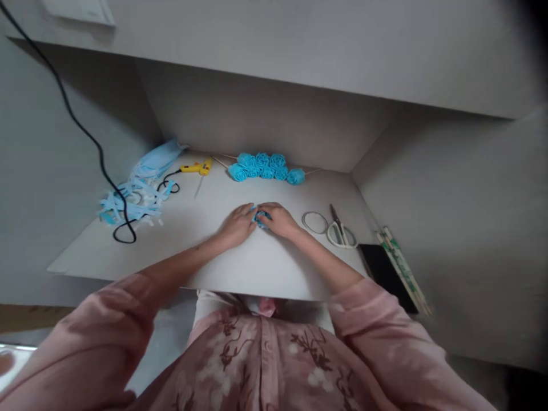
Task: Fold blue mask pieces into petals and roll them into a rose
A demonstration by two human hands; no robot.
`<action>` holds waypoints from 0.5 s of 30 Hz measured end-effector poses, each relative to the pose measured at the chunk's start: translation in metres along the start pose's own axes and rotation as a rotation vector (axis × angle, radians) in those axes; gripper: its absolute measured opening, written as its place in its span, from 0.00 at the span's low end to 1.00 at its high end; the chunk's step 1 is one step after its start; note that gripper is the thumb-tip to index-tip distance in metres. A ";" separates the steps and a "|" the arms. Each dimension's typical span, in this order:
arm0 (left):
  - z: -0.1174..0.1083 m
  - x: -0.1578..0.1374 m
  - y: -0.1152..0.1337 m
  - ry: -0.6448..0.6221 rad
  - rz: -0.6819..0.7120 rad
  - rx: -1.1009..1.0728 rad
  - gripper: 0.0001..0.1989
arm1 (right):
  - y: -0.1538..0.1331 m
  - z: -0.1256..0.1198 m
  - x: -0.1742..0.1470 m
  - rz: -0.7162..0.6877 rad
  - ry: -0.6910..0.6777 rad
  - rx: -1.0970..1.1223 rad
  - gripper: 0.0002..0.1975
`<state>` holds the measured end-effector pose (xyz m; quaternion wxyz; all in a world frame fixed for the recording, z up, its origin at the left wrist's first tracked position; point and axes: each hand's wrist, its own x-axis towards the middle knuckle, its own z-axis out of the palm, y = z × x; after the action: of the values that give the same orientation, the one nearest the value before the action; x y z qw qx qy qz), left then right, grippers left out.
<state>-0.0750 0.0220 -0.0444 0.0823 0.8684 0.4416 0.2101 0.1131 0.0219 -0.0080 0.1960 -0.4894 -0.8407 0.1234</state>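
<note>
Currently, the left hand (238, 225) and right hand (278, 220) grasp a blue piece (260, 222) between curled fingers on the table (244, 268), blue roses (268, 172) at its 12 o'clock; light, even pressure should best preserve its shape.

White desk (240, 268), apparently grey walls (449, 205)

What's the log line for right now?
left hand: at blue piece | right hand: at blue piece | flowers: beyond hands | scissors: right, on table
</note>
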 end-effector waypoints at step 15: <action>-0.033 -0.020 0.061 -0.139 0.093 -0.592 0.33 | -0.015 -0.060 -0.107 0.197 0.152 0.355 0.28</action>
<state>-0.0555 -0.0316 -0.0008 0.3520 0.8383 0.3143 0.2732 0.1759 -0.0780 0.0289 0.3292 -0.5347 -0.7368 0.2507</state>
